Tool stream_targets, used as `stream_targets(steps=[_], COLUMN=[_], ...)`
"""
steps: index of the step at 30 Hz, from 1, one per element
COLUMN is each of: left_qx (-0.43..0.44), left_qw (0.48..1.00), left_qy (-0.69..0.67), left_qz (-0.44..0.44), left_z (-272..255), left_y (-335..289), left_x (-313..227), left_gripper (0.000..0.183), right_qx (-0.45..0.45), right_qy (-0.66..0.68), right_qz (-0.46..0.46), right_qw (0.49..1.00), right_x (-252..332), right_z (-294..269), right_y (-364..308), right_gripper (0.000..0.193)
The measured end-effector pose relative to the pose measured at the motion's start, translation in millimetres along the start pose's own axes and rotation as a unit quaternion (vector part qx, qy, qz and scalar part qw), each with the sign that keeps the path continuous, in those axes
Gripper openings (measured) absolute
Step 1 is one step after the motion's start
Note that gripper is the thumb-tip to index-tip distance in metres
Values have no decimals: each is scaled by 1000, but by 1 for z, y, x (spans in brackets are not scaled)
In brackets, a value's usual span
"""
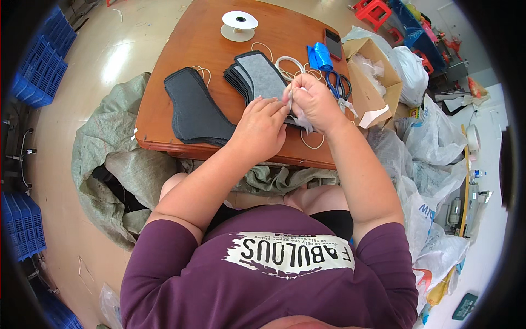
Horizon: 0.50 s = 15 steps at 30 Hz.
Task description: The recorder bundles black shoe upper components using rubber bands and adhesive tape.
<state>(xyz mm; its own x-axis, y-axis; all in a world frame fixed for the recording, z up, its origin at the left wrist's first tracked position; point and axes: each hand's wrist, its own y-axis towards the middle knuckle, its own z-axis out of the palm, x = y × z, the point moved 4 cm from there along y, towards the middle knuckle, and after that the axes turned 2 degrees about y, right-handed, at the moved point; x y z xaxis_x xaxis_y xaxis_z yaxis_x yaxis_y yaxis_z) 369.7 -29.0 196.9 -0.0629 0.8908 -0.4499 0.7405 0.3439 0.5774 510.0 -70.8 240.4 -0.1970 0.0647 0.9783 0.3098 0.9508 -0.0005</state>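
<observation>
My right hand (pixel 315 103) is closed in a pinch on a thin whitish scrap (pixel 302 122), whose loose end hangs below the fingers. My left hand (pixel 262 125) lies palm down with its fingers stretched out over the lower part of a fanned stack of dark sock-shaped fabric pieces (pixel 237 80). Its fingertips come close to the right hand; whether they touch the scrap I cannot tell. On top of that stack is a grey sock-shaped piece (pixel 261 72). Left of it lies a second pile of black sock-shaped pieces (pixel 196 109).
The brown wooden table (pixel 181 49) carries a white spool (pixel 239 25), a blue roll (pixel 320 57), scissors (pixel 335 86), a phone (pixel 332 44) and loose cord loops. A cardboard box (pixel 390 82) and plastic bags (pixel 435 131) stand at right; a green woven sack (pixel 112 159) sits left.
</observation>
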Motion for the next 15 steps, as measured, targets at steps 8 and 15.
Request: stream_targets(steps=[8,15], left_qx=[-75,-101], left_qw=[990,990], left_qy=[-110,-74], left_qz=[-51,-64], left_z=[-10,-9], left_y=[4,1], left_x=[13,26], left_gripper=[52,48], right_qx=[-67,-62], right_qy=[351,13], right_qz=[39,-121], right_qw=[933,991], right_x=[-10,14], right_z=[40,64], right_y=[-22,-46], right_gripper=[6,8])
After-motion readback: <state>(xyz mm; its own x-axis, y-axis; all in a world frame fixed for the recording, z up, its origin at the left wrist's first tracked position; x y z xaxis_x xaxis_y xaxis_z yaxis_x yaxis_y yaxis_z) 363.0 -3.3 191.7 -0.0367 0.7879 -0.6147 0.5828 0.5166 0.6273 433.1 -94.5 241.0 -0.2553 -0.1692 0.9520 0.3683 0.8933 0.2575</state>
